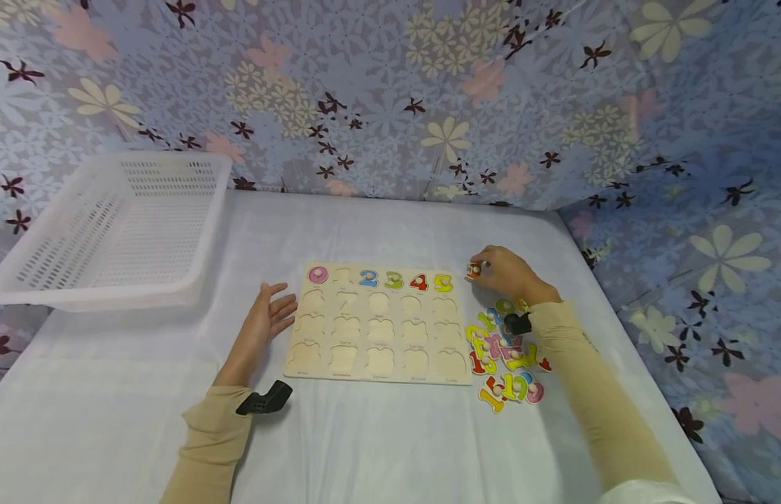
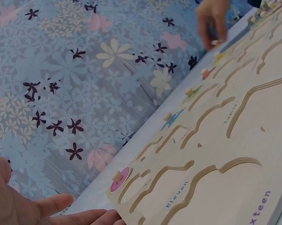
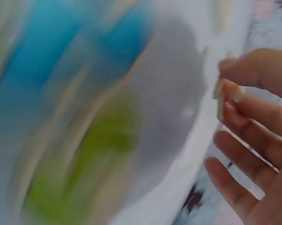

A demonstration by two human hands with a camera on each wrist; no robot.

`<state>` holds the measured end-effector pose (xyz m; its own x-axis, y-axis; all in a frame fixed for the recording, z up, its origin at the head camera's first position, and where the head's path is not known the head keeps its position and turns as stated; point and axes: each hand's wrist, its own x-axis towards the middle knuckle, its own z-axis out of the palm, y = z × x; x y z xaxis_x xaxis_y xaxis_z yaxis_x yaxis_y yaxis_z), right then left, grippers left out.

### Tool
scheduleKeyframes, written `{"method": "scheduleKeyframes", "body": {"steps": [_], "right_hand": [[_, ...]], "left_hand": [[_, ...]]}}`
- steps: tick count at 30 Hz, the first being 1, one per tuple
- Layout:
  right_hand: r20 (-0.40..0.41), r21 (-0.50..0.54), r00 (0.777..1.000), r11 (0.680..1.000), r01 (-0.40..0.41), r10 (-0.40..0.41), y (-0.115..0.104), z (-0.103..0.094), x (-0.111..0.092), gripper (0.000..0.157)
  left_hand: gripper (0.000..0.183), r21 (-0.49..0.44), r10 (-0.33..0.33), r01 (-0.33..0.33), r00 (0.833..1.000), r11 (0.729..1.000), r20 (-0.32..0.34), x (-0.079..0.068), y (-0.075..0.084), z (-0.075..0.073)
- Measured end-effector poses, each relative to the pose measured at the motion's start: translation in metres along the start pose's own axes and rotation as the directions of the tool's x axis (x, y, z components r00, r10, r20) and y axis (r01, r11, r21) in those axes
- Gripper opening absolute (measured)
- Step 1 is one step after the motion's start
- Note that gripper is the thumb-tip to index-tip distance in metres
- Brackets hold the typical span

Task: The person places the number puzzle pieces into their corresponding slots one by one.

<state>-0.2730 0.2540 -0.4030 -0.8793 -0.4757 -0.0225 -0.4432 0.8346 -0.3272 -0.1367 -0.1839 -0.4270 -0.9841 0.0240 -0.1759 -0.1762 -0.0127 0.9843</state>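
Note:
A wooden number puzzle board [image 1: 362,318] lies flat on the white cloth. Its top row holds a pink 0 [image 1: 318,274], a blue 2 [image 1: 368,278], a green 3 [image 1: 393,281], a red 4 [image 1: 418,282] and a yellow 5 [image 1: 444,283]; the recess between 0 and 2 is bare. My right hand [image 1: 507,271] pinches a small red-orange number piece [image 1: 474,270] just off the board's upper right corner; which number it is, I cannot tell. At the board's left edge, my left hand [image 1: 269,313] holds nothing, its fingers extended, also seen low in the left wrist view.
Right of the board, under my right forearm, lies a heap of coloured number pieces [image 1: 491,346] with knobs. A white plastic basket [image 1: 204,245] stands at the back left. Floral cloth [image 1: 378,98] hangs behind and to the right of the table.

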Motion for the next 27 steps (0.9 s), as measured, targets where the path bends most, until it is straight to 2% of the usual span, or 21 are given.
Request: {"method": "scheduleKeyframes", "body": {"steps": [4, 7, 11, 14, 18, 23, 27], "right_hand": [[-0.048, 0.017, 0.998, 0.999, 0.037, -0.036, -0.042, 0.010, 0.021, 0.042], [-0.040, 0.019, 0.992, 0.992, 0.121, -0.120, -0.082, 0.021, 0.042, 0.040], [0.001, -0.025, 0.964, 0.963, 0.267, -0.267, -0.131, 0.036, 0.066, 0.032], [0.043, -0.056, 0.939, 0.938, 0.343, -0.341, -0.158, 0.045, 0.082, 0.026], [0.095, -0.076, 0.929, 0.928, 0.364, -0.357, -0.177, 0.057, 0.098, 0.027], [0.123, -0.063, 0.935, 0.938, 0.341, -0.332, -0.183, 0.064, 0.104, 0.032], [0.130, -0.045, 0.932, 0.937, 0.347, -0.339, -0.186, 0.064, 0.108, 0.032]], "left_hand": [[0.092, 0.025, -0.009, 0.009, 1.000, 1.000, -0.018, -0.002, 0.001, 0.001], [0.091, 0.028, -0.015, 0.016, 1.000, 0.999, -0.019, -0.002, 0.002, 0.001], [0.082, 0.011, -0.024, 0.024, 1.000, 1.000, -0.009, -0.002, 0.004, 0.001], [0.077, -0.012, -0.030, 0.030, 1.000, 0.999, -0.005, -0.002, 0.004, 0.000], [0.075, -0.036, -0.029, 0.030, 0.999, 0.999, 0.015, -0.003, 0.004, -0.002], [0.075, -0.068, -0.039, 0.041, 0.999, 0.997, 0.023, -0.002, 0.003, -0.001], [0.075, -0.056, -0.036, 0.036, 0.999, 0.998, 0.012, 0.000, 0.003, -0.002]]}}
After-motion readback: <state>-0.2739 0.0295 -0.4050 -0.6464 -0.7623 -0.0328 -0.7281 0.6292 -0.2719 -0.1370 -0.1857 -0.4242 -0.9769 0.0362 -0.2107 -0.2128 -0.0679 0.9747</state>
